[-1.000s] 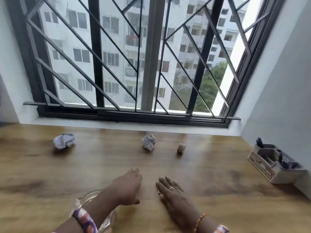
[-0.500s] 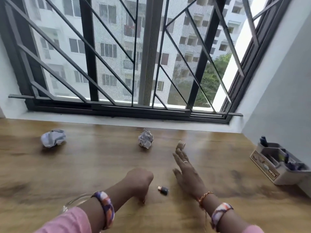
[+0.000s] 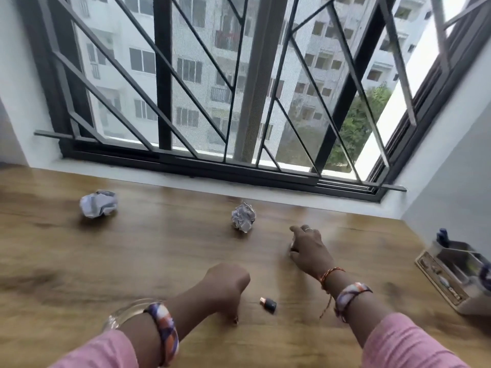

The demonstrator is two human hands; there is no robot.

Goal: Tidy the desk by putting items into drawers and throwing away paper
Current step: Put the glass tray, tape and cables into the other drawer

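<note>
Curling over something small on the desk (image 3: 159,248), the right hand (image 3: 309,249) — left hand (image 3: 225,284) fisted, empty.

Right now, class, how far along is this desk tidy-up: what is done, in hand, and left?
Done: nothing visibly put away. In hand: the right hand curls over a small item beside the middle paper ball; the left hand rests knuckles-down, seemingly empty. Left: both paper balls, including the far-left paper ball, and the small bottle on the desk.
</note>
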